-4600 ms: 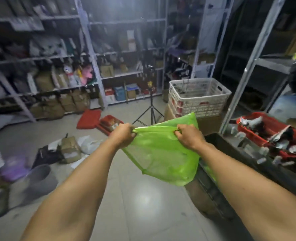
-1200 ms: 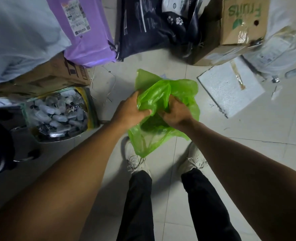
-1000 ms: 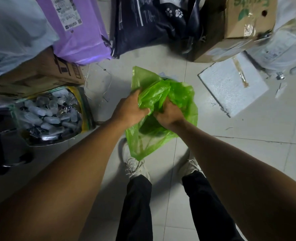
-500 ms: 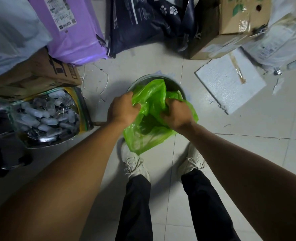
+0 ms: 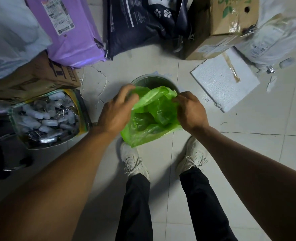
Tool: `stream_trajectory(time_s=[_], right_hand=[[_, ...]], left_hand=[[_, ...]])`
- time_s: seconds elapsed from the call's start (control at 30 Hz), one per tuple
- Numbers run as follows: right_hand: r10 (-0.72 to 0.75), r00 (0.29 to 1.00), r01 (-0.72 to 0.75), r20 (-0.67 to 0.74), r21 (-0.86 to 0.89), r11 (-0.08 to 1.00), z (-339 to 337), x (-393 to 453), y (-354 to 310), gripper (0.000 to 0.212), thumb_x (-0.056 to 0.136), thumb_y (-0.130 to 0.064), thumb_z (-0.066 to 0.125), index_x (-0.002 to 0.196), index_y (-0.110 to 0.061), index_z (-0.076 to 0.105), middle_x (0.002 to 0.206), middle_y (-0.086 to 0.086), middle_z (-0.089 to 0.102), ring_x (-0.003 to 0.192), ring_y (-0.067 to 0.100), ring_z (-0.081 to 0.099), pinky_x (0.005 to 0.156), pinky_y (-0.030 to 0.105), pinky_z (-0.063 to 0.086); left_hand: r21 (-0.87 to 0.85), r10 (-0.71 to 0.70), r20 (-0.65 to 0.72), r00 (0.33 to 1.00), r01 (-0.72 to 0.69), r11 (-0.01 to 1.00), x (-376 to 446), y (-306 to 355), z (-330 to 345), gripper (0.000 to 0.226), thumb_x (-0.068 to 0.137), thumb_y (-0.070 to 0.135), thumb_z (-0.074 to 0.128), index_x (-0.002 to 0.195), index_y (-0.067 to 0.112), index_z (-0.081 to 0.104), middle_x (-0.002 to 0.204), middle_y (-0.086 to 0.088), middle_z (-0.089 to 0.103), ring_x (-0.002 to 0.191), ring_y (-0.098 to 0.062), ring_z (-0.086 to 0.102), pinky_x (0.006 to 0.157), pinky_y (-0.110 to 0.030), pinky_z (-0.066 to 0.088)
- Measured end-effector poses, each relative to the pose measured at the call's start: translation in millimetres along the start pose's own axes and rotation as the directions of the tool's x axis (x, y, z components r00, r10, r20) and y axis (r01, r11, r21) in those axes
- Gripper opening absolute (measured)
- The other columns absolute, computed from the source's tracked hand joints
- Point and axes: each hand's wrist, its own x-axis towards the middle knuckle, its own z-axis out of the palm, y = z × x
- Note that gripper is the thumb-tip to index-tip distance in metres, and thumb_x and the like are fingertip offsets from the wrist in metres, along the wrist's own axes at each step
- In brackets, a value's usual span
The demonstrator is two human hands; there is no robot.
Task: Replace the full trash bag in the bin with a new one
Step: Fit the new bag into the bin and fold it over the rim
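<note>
A thin green trash bag [image 5: 150, 117] hangs crumpled over the round grey bin [image 5: 153, 80] on the floor just ahead of my feet. Only the bin's far rim shows; the bag and my hands cover the remainder. My left hand [image 5: 116, 111] grips the bag's left edge, with the fingers blurred over the bin's left rim. My right hand [image 5: 189, 111] pinches the bag's right edge. The bag's mouth is partly spread between both hands and its lower part drapes over the bin's near side.
A clear bag of small plastic bottles [image 5: 47, 117] sits left of the bin. Behind it lie a purple parcel [image 5: 69, 28], a dark bag with paw prints [image 5: 143, 23] and a cardboard box [image 5: 222, 26]. A white foam slab [image 5: 225, 80] lies at right. My shoes [image 5: 135, 162] stand on grey tiles.
Both hands have lowered the green bag onto the bin and moved apart, spreading its mouth. The bin's far rim, hidden a second ago, now shows.
</note>
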Motion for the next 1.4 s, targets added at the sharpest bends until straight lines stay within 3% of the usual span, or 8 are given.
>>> stream_trajectory(time_s=[0.07, 0.2, 0.37, 0.6, 0.93, 1.17, 1.27, 1.4], right_hand=[[0.016, 1.0, -0.017, -0.024, -0.037, 0.999, -2, 6, 0, 0.053, 0.078, -0.005, 0.05, 0.129, -0.016, 0.055, 0.137, 0.009, 0.047, 0.112, 0.036, 0.055, 0.08, 0.044, 0.055], [0.104, 0.994, -0.104, 0.028, -0.002, 0.995, -2, 16, 2, 0.076, 0.075, -0.01, 0.058, 0.146, -0.022, 0.034, 0.148, 0.011, 0.034, 0.115, 0.04, 0.053, 0.078, 0.043, 0.052], [0.183, 0.98, -0.188, 0.08, 0.06, 0.98, -2, 13, 1, 0.084, 0.071, -0.007, 0.059, 0.147, -0.027, 0.03, 0.128, 0.014, 0.045, 0.096, 0.043, 0.059, 0.076, 0.039, 0.05], [0.203, 0.96, -0.215, 0.195, 0.045, 0.976, 2, 1, 5, 0.098, 0.075, -0.013, 0.067, 0.152, -0.033, 0.012, 0.119, 0.018, 0.051, 0.099, 0.041, 0.057, 0.082, 0.039, 0.048], [0.195, 0.949, -0.242, 0.248, 0.179, 0.953, 2, -9, 20, 0.101, 0.059, -0.036, 0.071, 0.147, -0.036, 0.022, 0.116, 0.012, 0.053, 0.103, 0.035, 0.054, 0.084, 0.039, 0.048], [0.329, 0.938, -0.345, 0.106, 0.238, 0.908, 0, -5, 19, 0.065, 0.073, -0.008, 0.062, 0.134, -0.025, 0.046, 0.081, 0.006, 0.066, 0.082, 0.033, 0.064, 0.077, 0.039, 0.054], [0.34, 0.932, -0.363, 0.128, 0.357, 0.861, 4, 7, 5, 0.044, 0.073, -0.008, 0.061, 0.114, -0.023, 0.062, 0.093, 0.0, 0.068, 0.09, 0.026, 0.067, 0.085, 0.04, 0.055], [0.204, 0.955, -0.279, 0.217, 0.412, 0.868, 16, 19, -7, 0.064, 0.072, -0.005, 0.059, 0.133, -0.022, 0.054, 0.123, 0.006, 0.064, 0.113, 0.025, 0.061, 0.099, 0.038, 0.05]], left_hand=[[0.029, 0.077, 0.107, 0.991, -0.081, 0.996, -6, -4, -3, 0.045, 0.095, 0.018, 0.032, 0.135, 0.038, 0.037, 0.153, 0.002, 0.026, 0.118, -0.037, 0.055, 0.085, -0.048, 0.051], [0.145, 0.122, 0.165, 0.979, -0.147, 0.978, -8, -12, -2, 0.099, 0.074, -0.012, 0.052, 0.144, 0.051, 0.022, 0.156, -0.001, 0.016, 0.106, -0.042, 0.061, 0.075, -0.049, 0.058], [0.012, -0.129, 0.152, 0.98, 0.128, 0.992, -3, -14, 7, 0.046, 0.085, 0.017, 0.052, 0.13, 0.027, 0.055, 0.125, -0.007, 0.055, 0.095, -0.039, 0.064, 0.08, -0.043, 0.053], [-0.027, -0.381, 0.221, 0.898, 0.396, 0.918, 11, -14, 11, 0.073, 0.076, 0.025, 0.077, 0.135, 0.017, 0.035, 0.13, -0.013, 0.044, 0.11, -0.044, 0.055, 0.087, -0.048, 0.048], [0.078, -0.466, 0.438, 0.769, 0.484, 0.872, 2, -35, 17, 0.104, 0.064, 0.025, 0.087, 0.142, 0.019, 0.02, 0.126, -0.02, 0.047, 0.113, -0.043, 0.053, 0.089, -0.045, 0.045], [0.022, -0.489, 0.322, 0.81, 0.51, 0.86, 6, -35, 16, 0.088, 0.072, 0.017, 0.081, 0.141, 0.015, 0.027, 0.126, -0.023, 0.051, 0.113, -0.045, 0.054, 0.089, -0.046, 0.046], [0.002, -0.485, 0.261, 0.835, 0.502, 0.865, 11, -28, 15, 0.082, 0.075, 0.014, 0.077, 0.141, 0.015, 0.029, 0.124, -0.023, 0.049, 0.11, -0.047, 0.055, 0.086, -0.046, 0.046], [-0.035, -0.488, 0.263, 0.833, 0.513, 0.858, 15, -20, 18, 0.09, 0.075, 0.014, 0.077, 0.145, 0.029, 0.023, 0.127, -0.019, 0.045, 0.109, -0.047, 0.056, 0.089, -0.047, 0.048]])
